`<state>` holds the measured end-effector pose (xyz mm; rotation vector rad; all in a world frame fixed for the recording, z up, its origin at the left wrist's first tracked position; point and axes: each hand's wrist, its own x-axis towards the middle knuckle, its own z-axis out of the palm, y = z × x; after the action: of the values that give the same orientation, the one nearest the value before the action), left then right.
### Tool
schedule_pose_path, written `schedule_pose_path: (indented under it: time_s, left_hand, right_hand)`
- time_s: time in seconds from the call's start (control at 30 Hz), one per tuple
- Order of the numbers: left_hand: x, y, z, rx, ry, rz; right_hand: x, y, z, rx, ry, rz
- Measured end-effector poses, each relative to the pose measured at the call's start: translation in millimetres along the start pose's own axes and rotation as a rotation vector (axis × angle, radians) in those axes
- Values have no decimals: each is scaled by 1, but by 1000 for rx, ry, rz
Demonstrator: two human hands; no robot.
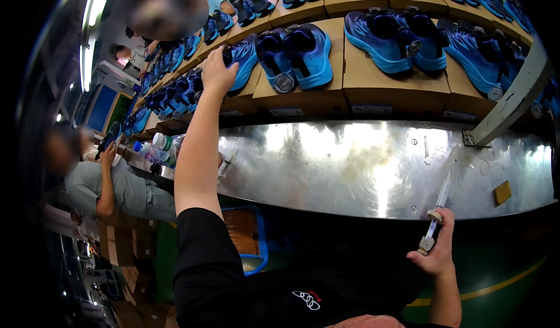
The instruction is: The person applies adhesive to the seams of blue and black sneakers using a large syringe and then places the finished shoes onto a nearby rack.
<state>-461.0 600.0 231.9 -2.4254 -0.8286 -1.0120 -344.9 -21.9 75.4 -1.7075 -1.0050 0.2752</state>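
My left hand (219,73) reaches to the far left and closes on a blue-and-black running shoe (245,61) standing on a cardboard box; the hand hides part of the shoe. Low on the right, my right hand (438,246) grips a slim syringe (443,195) with a clear barrel, its tip pointing away over the metal bench (326,170). Beside the left hand's shoe stands a pair of matching running shoes (296,57), heels toward me. Another pair (396,42) sits on the box to its right.
Rows of boxed shoes stretch along the back. A grey metal post (513,100) rises at the bench's right, near a small yellowish block (502,193). Plastic bottles (160,147) stand at left, beyond a blue-rimmed crate (259,240). A co-worker (119,185) holds a shoe.
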Motion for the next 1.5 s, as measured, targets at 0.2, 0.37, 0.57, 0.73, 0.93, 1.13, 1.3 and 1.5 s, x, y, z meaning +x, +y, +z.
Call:
schedule_pose_path:
  time_s: [0.2,0.37,0.57,0.73,0.93,1.13,1.3,1.5]
  left_hand:
    - [-8,2,-20,332,-446,87]
    - [-13,6,-47,338,-472,111]
    - [-77,-1,-121,-74,-138,105]
    - [-152,63,-204,-363,-184,138]
    - [-199,123,-197,-538,-492,537]
    - [-168,126,-188,-745,-507,410]
    - [-143,153,-172,-604,-893,428]
    - [-148,157,-189,-593,-560,737]
  right_hand:
    - [18,-23,3,-382,-35,-209]
    - [10,-22,10,-504,-96,-240]
    - [2,-24,18,-536,9,-281]
    - [-2,-26,11,-505,-47,-232]
    - [-7,-32,6,-348,21,-110]
    - [-13,-39,-3,132,24,194]
    - [-11,-42,-7,314,131,290]
    - [-13,-69,-16,281,39,403]
